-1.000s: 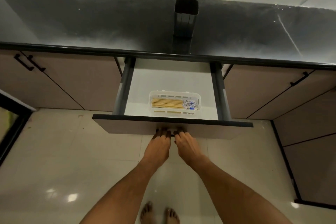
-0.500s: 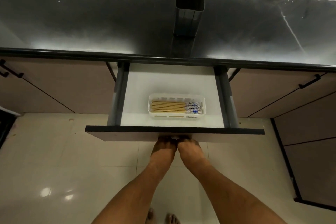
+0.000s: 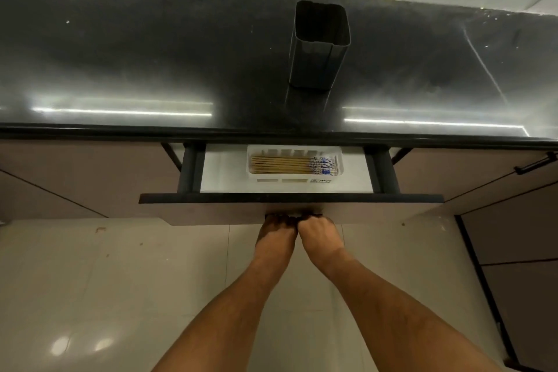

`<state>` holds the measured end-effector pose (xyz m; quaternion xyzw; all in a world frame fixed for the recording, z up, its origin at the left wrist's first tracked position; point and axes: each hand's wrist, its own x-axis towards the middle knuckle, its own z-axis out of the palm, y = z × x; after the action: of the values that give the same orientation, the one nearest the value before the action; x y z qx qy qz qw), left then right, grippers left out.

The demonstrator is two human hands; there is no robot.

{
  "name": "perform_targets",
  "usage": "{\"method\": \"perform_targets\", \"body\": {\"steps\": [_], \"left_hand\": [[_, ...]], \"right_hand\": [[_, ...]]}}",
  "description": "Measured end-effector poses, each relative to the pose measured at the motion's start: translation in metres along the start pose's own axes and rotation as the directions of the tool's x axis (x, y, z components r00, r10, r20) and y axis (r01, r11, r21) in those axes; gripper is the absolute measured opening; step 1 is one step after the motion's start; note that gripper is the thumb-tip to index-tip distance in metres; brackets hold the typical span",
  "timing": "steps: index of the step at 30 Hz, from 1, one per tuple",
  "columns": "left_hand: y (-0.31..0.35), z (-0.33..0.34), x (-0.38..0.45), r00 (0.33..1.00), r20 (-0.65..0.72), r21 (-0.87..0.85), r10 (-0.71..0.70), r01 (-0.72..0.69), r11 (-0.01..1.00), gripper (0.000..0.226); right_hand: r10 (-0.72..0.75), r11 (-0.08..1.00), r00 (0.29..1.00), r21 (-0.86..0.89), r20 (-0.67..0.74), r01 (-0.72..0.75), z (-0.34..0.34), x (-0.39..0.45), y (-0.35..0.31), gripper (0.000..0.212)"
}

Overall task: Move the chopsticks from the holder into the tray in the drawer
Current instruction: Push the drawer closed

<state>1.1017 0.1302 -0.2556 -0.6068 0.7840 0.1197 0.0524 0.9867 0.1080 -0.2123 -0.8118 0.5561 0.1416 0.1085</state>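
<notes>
Several wooden chopsticks (image 3: pixel 291 165) with blue-patterned ends lie flat in the white slotted tray (image 3: pixel 340 160) inside the partly open drawer (image 3: pixel 290 198). The dark rectangular holder (image 3: pixel 318 48) stands upright on the black countertop (image 3: pixel 120 54), and its mouth shows nothing inside. Side by side, my left hand (image 3: pixel 276 234) and my right hand (image 3: pixel 320 234) press against the lower middle of the drawer front. Their fingertips are hidden by the front panel.
The counter edge overhangs the back of the drawer. Closed cabinet doors with black bar handles (image 3: pixel 536 164) flank it on both sides. A glossy tiled floor (image 3: pixel 105 296) lies below, and a tall dark cabinet (image 3: pixel 519 266) stands at the right.
The drawer has slid inward under the counter, so less of its white floor shows. Both hands moved forward with the drawer front. The view shifted closer to the counter.
</notes>
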Motion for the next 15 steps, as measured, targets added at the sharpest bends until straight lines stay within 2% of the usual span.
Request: {"method": "perform_targets", "body": {"steps": [10,13,15], "left_hand": [[-0.032,-0.022,0.086,0.997,-0.079,-0.054,-0.013,0.009,0.999,0.049],[-0.037,-0.031,0.111,0.999,-0.019,-0.024,-0.033,0.033,0.999,0.065],[-0.039,-0.033,0.124,0.996,0.011,-0.053,-0.085,0.086,0.995,0.063]], "right_hand": [[0.001,1.0,0.997,0.011,-0.072,0.0,-0.026,0.087,0.024,0.02],[0.022,1.0,0.999,0.016,-0.027,-0.022,-0.024,0.107,0.031,0.025],[0.024,1.0,1.0,-0.003,0.001,-0.024,-0.024,0.118,0.034,0.029]]}}
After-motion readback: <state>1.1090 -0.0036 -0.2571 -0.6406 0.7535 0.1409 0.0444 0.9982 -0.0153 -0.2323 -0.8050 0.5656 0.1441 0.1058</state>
